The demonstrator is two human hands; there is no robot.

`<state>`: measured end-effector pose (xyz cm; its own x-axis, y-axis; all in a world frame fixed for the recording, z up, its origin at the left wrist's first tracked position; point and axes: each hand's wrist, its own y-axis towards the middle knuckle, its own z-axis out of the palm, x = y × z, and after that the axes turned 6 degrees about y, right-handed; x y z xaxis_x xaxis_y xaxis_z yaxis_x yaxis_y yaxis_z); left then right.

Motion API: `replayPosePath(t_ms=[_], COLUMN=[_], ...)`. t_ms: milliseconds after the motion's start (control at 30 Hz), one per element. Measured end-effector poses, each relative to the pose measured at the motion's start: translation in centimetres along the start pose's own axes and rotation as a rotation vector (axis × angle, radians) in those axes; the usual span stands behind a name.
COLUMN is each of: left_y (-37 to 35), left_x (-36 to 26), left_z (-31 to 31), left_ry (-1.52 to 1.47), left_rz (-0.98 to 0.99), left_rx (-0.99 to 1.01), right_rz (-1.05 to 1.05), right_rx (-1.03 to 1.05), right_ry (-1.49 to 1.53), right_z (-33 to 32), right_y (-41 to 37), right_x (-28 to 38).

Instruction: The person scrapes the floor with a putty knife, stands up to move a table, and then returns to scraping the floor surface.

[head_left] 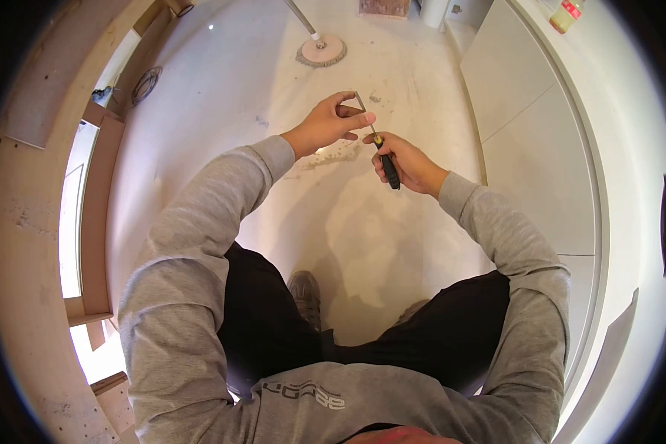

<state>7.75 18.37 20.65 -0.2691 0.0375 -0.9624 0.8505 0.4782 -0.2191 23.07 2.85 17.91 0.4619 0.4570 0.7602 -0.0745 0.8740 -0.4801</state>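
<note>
My right hand (407, 164) is wrapped round the black and yellow handle of a screwdriver (385, 161). Its thin metal shaft points up and away, slightly to the left. At the shaft, my left hand (331, 124) has its thumb and curved fingers around the metal, with the index finger close to the tip. Whether a small piece sits at the tip is too fine to make out. Both hands are above the pale floor (274, 214), in front of my bent knees.
A round mop or brush head (321, 52) on a pole rests on the floor ahead. White cabinet panels (540, 163) line the right, with a bottle (566, 16) on the top ledge. Wooden boards (29, 192) stand along the left, near a coiled cable (146, 85).
</note>
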Motion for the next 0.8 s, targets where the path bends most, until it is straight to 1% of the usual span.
replayPosePath(t_ms=[100,133,200,233,267,300,333,367,433,467,533,567,633,667,700,733,767,800], left_y=[0.2,0.4,0.7,0.8,0.6,0.3,-0.5,-1.2,-1.9,-2.5,-2.8,-2.6,-1.9,-1.7,-1.5,-1.4,-1.4,-1.4], left_x=[0.3,0.5,1.1,2.0,3.2,4.3,4.1,3.6,5.0,5.3,5.4,5.7,5.9,6.0,6.1,6.1,6.4,7.0], left_z=[0.0,-0.1,-0.4,-0.8,-1.5,-2.0,-2.0,-2.2,-2.5,-2.4,-2.7,-2.6,-2.6,-2.7,-2.6,-2.6,-2.6,-2.5], left_ry=[0.021,0.019,0.075,0.065,0.613,1.158,1.344,1.528,1.591,1.580,1.356,1.346,1.268,1.263,1.262,1.292,1.321,1.322], left_rz=[0.007,0.006,-0.096,-0.110,-0.018,0.098,-0.004,-0.098,-0.259,-0.240,-0.254,-0.240,-0.113,-0.082,-0.071,-0.041,-0.007,0.009], left_rx=[-0.008,-0.006,0.003,0.011,0.062,0.119,0.319,0.523,0.690,0.717,0.611,0.639,0.521,0.500,0.521,0.494,0.469,0.497], right_rz=[-0.010,-0.019,-0.017,-0.036,-0.046,-0.310,-0.260,-0.235,-0.092,-0.061,-0.112,-0.083,-0.228,-0.263,-0.318,-0.374,-0.095,-0.097], right_rx=[-0.002,-0.039,-0.080,-0.168,-0.251,-0.323,-0.408,-0.419,-0.571,-0.583,-0.627,-0.641,-0.684,-0.735,-0.810,-0.884,-0.884,-0.890], right_ry=[-0.013,-0.049,-0.080,-0.369,-0.655,-0.959,-1.274,-1.268,-1.397,-1.391,-1.313,-1.306,-1.248,-1.214,-1.184,-1.151,-1.047,-1.103], right_z=[-0.1,-0.2,-0.9,-2.3,-4.1,-7.1,-7.2,-8.3,-10.6,-11.2,-12.2,-12.9,-13.9,-14.4,-15.6,-15.9,-14.7,-15.2], right_y=[0.1,0.2,0.4,1.0,1.4,2.0,0.5,-0.2,-2.2,-3.5,-6.1,-7.4,-10.4,-11.9,-13.4,-14.9,-17.0,-18.8], right_x=[0.0,0.0,-0.1,-0.3,-1.0,-2.4,-1.2,-1.2,-1.1,-1.4,-1.8,-2.8,-5.4,-7.6,-11.5,-15.2,-17.4,-21.4])
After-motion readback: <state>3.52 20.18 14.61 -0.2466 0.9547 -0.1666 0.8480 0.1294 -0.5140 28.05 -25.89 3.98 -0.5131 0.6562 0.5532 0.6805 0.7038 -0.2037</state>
